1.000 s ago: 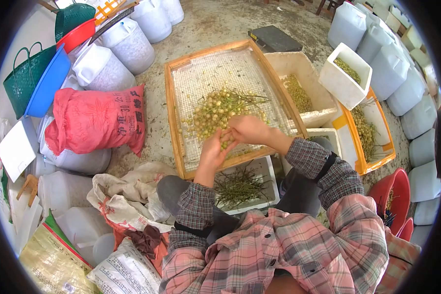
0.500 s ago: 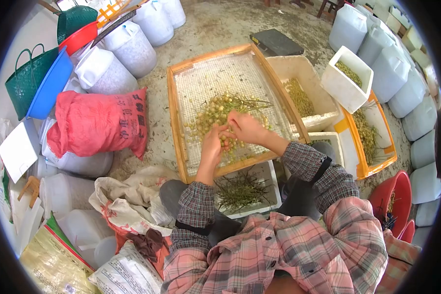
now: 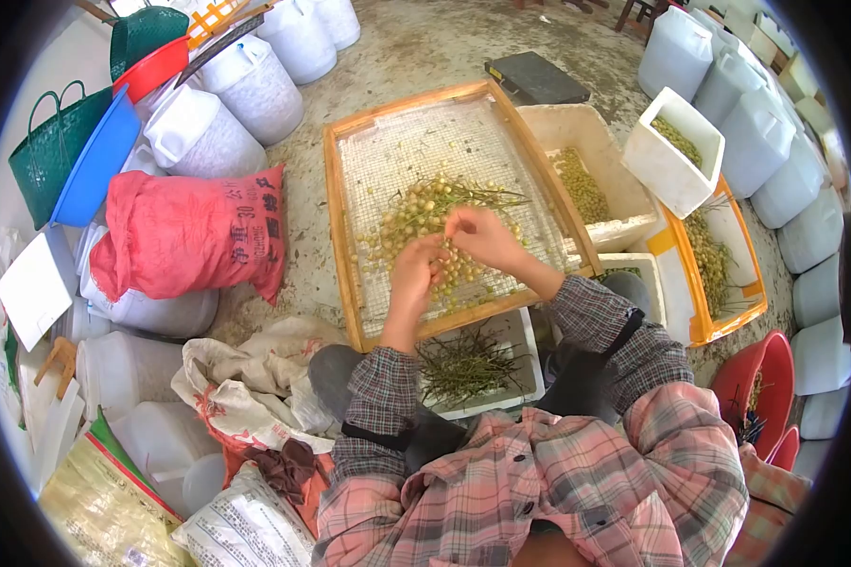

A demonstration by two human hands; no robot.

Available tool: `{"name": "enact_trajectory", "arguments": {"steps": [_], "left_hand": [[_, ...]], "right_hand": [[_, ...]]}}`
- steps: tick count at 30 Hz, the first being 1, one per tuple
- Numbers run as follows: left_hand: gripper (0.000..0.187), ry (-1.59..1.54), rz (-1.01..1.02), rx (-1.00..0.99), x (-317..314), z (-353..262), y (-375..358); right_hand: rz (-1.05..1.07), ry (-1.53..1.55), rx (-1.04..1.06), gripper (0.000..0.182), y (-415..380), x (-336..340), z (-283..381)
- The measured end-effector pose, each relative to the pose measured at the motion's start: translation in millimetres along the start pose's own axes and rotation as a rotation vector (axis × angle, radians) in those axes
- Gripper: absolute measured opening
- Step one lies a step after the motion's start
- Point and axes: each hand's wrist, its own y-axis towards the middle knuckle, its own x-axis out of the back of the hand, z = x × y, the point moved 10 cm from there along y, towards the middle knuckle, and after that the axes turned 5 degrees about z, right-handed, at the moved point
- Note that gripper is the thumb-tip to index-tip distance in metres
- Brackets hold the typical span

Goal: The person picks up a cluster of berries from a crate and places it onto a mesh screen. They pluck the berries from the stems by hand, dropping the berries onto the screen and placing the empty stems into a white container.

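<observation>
A wood-framed mesh screen (image 3: 388,161) lies in front of me, bearing a pile of small round yellow-green fruits (image 3: 416,208) with thin stems among them. Over the near side of the pile, my left hand (image 3: 416,269) is closed, fingertips pinched together. Just to its right, my right hand (image 3: 485,238) is also closed in a pinch, its fingertips close to the left ones. What the fingers hold is too small and covered to make out. Beneath the screen's near edge, a white box (image 3: 529,364) contains dark bare stems (image 3: 473,364).
White foam boxes (image 3: 619,231) with fruit stand right of the screen, beside an orange-rimmed crate (image 3: 755,302). A red sack (image 3: 189,231) rests on the left among white plastic barrels (image 3: 203,132). A black case (image 3: 537,77) lies behind the screen; a red basin (image 3: 771,378) is at right.
My right hand has shifted slightly right and its fingertips have drawn a little apart from the left hand. The left hand stays nearly in place. The view has moved slightly.
</observation>
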Motion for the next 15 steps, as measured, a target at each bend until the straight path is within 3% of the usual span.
{"name": "enact_trajectory", "arguments": {"steps": [1, 4, 7, 10, 13, 15], "left_hand": [[0.029, -0.016, 0.024, 0.010, 1, -2, -1], [0.034, -0.014, 0.109, 0.029, -3, -9, -5], [0.034, 0.052, 0.188, 0.017, -15, -12, -10], [0.030, 0.065, 0.217, 0.030, -21, -11, -13], [0.028, 0.041, 0.217, 0.064, -20, -5, -13], [0.029, -0.017, 0.227, 0.063, -20, -3, -13]], "right_hand": [[0.017, -0.159, 0.004, 0.009, -2, 2, 3], [-0.027, -0.183, 0.053, 0.013, -5, 3, 0], [0.027, 0.113, -0.146, 0.014, -3, -5, -3], [0.041, 0.010, 0.041, 0.013, 4, -13, 11], [0.064, -0.286, 0.122, 0.012, 3, -16, 28], [0.038, -0.217, 0.057, 0.012, -1, -16, 25]]}}
